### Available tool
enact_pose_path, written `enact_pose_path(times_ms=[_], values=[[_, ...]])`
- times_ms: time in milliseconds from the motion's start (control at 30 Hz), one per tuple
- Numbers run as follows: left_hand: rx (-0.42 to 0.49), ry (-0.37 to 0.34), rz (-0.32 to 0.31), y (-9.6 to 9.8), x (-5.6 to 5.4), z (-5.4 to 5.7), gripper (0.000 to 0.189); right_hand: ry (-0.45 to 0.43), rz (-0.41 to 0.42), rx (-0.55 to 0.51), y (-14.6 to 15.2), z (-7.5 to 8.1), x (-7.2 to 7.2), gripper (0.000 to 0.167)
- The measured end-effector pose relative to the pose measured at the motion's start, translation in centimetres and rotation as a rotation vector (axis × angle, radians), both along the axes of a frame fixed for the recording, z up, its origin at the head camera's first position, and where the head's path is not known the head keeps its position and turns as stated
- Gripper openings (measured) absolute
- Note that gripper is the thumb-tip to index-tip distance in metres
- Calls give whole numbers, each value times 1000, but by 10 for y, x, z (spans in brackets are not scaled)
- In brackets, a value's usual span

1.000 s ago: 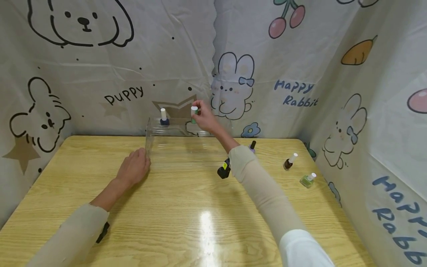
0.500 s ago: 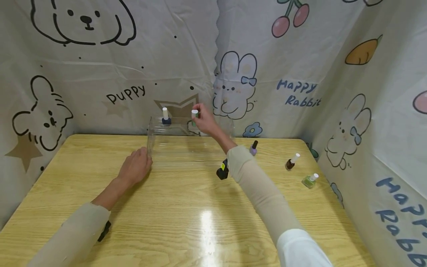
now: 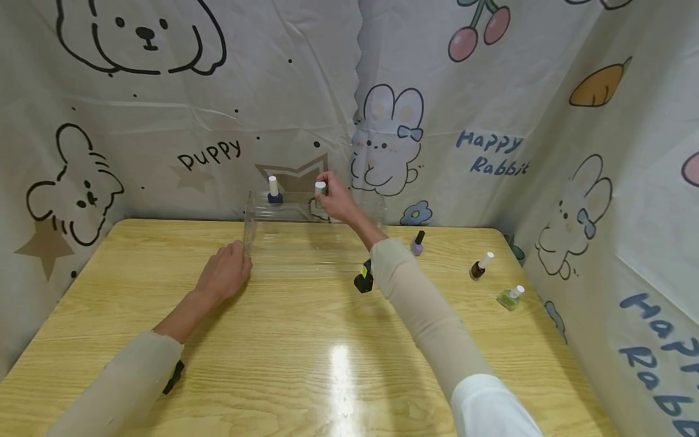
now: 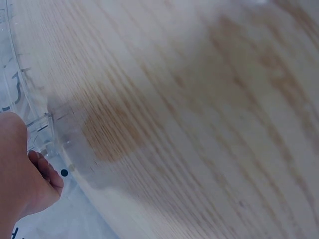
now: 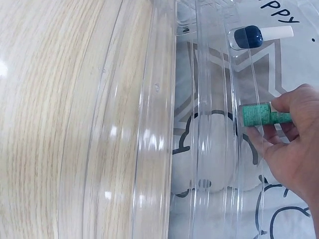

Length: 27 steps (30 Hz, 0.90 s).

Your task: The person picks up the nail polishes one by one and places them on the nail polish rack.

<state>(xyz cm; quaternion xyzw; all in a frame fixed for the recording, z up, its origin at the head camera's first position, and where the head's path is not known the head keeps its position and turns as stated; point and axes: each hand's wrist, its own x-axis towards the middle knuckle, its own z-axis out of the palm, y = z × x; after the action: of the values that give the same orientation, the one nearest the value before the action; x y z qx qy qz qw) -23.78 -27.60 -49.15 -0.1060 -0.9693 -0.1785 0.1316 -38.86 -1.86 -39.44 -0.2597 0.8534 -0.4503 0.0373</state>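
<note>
While the right hand [image 3: 337,199] pinches the green bottle [image 5: 256,115] between thumb and fingers at the rear upper tier of the clear rack [image 3: 250,224], the left hand [image 3: 222,271] touches the rack's near left corner; whether its fingers clasp it cannot be told. Contact between green bottle and tier is likewise unclear. A navy bottle [image 3: 275,193] stands toward the tier's left end. On the tabletop [image 3: 273,364], a purple bottle [image 3: 417,244] sits near the far edge; a brown bottle [image 3: 478,269] and a light-green bottle [image 3: 509,298] sit near the right edge.
</note>
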Motion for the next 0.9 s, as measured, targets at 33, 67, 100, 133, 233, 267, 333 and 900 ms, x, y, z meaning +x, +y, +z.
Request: enact_pose_path(times_ms=[33,67,100,133,233,267,333,900], values=[[0,2,0,0,0,0,18,0,-1,0,0,0,-1,30],[1,3,-1,0,0,0,18,0,-2,-1,0,-1,-1,30],[1,5,-2,0,0,0,18,0,-1,-3,0,-1,-1,30],[1,8,-3,0,0,0,18,0,-1,-7,-1,-1,-1,30],[2,4,-2,0,0,0,18,-3,2,-22,-1,0,-1,29],[3,0,-1,0,0,0,18,-6,4,-27,-1,0,-1,29],[3,-6,1,0,0,0,18,-9,7,-41,-2,0,-1,29],[2,-58,12,0,-1,2,18,-16,36,-44,-1,-2,-6,34]])
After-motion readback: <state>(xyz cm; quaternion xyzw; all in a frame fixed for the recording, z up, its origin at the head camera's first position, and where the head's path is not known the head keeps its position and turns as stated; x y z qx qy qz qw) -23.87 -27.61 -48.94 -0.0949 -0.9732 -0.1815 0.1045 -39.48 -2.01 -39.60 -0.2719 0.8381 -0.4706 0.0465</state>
